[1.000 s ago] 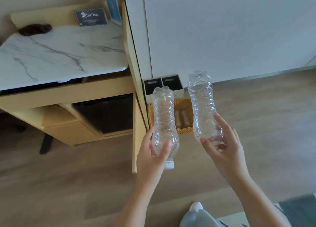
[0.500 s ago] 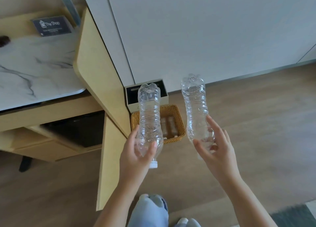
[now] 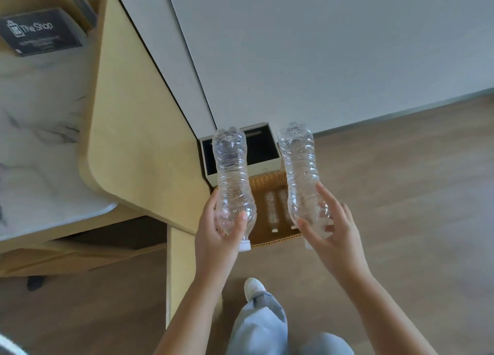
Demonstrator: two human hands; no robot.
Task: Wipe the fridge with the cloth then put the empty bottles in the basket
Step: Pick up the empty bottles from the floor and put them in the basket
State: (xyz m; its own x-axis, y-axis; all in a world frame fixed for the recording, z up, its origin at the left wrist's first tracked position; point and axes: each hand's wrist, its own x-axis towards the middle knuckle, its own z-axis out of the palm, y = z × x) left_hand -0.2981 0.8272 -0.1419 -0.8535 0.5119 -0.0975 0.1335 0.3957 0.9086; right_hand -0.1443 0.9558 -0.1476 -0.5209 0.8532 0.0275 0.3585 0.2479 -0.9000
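My left hand (image 3: 217,230) grips a clear empty bottle (image 3: 232,173) near its white-capped neck, base pointing away from me. My right hand (image 3: 331,231) holds a second clear empty bottle (image 3: 299,167) the same way, fingers curled round its lower part. Both bottles hang above a woven basket (image 3: 263,182) on the floor, where two more empty bottles (image 3: 271,207) lie side by side. The fridge and the cloth are out of sight.
A white box with a dark inside (image 3: 256,151) stands behind the basket against the grey wall. A wooden side panel (image 3: 133,114) and marble counter (image 3: 34,130) with a "The Shop" card (image 3: 40,32) fill the left. My leg and white shoe (image 3: 254,290) are below.
I have stepped closer to the basket; both bottles now hang right above it. The counter has slid leftward in view, and the fridge under it has gone out of sight.
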